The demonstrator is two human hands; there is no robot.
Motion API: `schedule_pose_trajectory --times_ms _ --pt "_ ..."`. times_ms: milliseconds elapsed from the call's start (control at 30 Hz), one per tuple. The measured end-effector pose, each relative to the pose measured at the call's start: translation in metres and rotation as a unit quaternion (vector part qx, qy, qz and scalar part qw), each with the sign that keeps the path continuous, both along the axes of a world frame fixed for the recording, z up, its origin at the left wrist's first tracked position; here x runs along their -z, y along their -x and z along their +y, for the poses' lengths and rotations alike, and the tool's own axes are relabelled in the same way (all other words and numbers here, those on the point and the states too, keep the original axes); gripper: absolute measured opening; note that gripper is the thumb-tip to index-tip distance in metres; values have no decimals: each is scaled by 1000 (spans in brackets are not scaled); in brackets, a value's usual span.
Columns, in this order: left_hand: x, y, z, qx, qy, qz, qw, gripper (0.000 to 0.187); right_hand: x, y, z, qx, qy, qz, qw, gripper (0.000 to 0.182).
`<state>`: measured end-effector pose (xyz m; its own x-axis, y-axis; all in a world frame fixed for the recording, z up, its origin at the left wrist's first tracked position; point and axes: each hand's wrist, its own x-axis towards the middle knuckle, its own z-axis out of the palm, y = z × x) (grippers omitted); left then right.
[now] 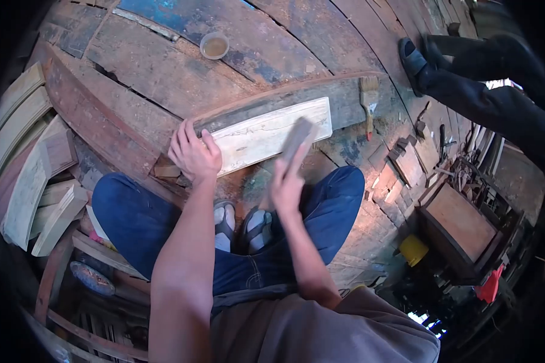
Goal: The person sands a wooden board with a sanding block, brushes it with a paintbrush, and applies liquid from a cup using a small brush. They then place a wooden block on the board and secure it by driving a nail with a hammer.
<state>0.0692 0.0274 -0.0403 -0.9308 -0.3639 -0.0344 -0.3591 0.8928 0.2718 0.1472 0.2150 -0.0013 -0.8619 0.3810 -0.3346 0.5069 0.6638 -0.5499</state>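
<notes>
A pale wooden board [248,142] with a slightly curved long edge lies on a darker curved plank [351,100] in front of my knees. My left hand [195,151] rests on the board's left end with its fingers spread. My right hand [286,184] is wrapped round a greyish, block-like tool [300,140], which is blurred and held over the right part of the board. Whether the tool touches the wood I cannot tell. A flat paintbrush [369,100] lies on the dark plank, right of the board.
A cup of brownish liquid [214,46] stands on the plank floor ahead. Curved wood pieces [27,175] are stacked at the left. Another person's dark-clothed legs [478,91] are at the upper right. Wood offcuts [409,163], a wooden box [460,221] and a yellow container [413,250] lie right.
</notes>
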Motion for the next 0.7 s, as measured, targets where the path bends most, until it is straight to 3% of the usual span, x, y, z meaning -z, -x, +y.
schedule_pose_trajectory --times_ms 33,67,133,167,267,400,533,700 --pt "-1 -1 1 -1 -1 -3 1000 44 9 -23 -20 -7 55 7 998 78" --pt "-1 -1 1 -4 -4 -3 1000 44 2 -32 -27 -73 16 12 997 78" --pt "-2 1 2 -3 -5 -11 1000 44 -10 -6 -9 -50 28 -134 989 77" --pt "0 2 2 -3 -1 -5 1000 44 -3 3 11 -84 -39 -74 993 74" --pt "0 -2 0 -3 4 -7 1000 44 -7 41 25 -63 25 -31 997 73" --pt "-1 -1 1 -12 9 -11 1000 43 3 -27 -18 -54 40 19 998 78" --pt "2 -2 1 -9 5 4 1000 44 -4 -3 -2 -88 -25 -81 992 76" --pt "-2 -7 0 -8 6 -1 1000 44 -15 12 -6 -62 5 -72 995 76"
